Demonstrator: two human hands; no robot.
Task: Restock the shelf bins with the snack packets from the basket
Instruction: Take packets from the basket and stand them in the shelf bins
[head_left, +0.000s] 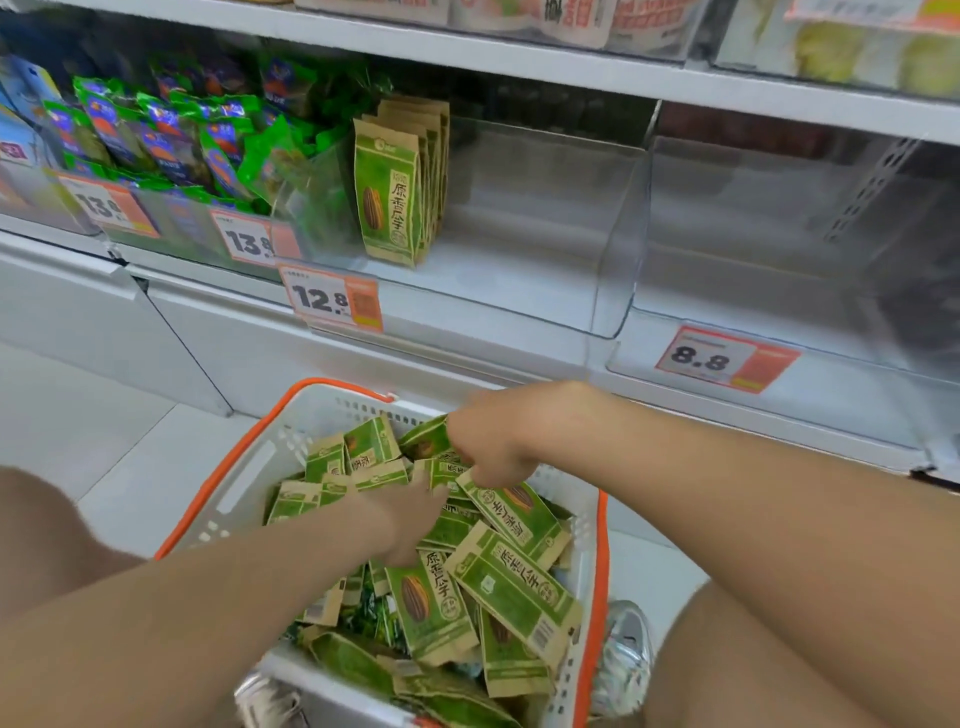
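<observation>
Head view: both hands dug into the basket of light, crinkly snack packets, right hand pinching one by its edge, left hand buried, its grip hidden, the bin above nearly empty.

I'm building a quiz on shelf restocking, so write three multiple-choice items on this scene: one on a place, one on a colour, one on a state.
1. Where do the upright brown-and-green packets stand?
A. left end of the bin above the 12.8 tag
B. bin above the 8.8 tag
C. floor

2. What colour is the basket rim?
A. blue
B. orange
C. black

3. How is the bin above the 8.8 tag?
A. full
B. half full
C. empty

Key: 1 A, they stand behind the 12.8 tag; 2 B, the rim is orange; 3 C, no packets show inside.
</observation>
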